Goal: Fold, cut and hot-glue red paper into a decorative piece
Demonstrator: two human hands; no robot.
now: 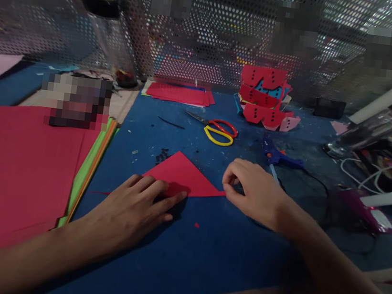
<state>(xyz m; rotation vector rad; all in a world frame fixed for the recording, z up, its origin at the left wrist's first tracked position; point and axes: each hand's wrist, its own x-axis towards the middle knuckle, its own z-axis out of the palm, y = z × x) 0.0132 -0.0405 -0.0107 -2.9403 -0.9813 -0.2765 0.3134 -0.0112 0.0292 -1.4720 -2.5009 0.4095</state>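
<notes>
A red sheet of paper (187,175), folded into a triangle with its peak pointing away from me, lies on the blue tabletop. My left hand (141,205) rests on its left part with fingers spread, the index fingertip on the lower edge. Thumb and finger of my right hand (253,190) are pinched together at the triangle's right corner, and the very tip of that corner is hidden by them. Beyond the paper lie scissors (220,130) with one red and one yellow handle. A tiny red scrap (196,225) sits just in front of the triangle.
Large red sheets (18,176) are stacked at the left. Behind stand cut red paper pieces (262,98) and a flat red pile (177,93). To the right are a blue glue gun (277,155) with its cord and a clear jar (371,129). Perforated metal (204,27) closes the back.
</notes>
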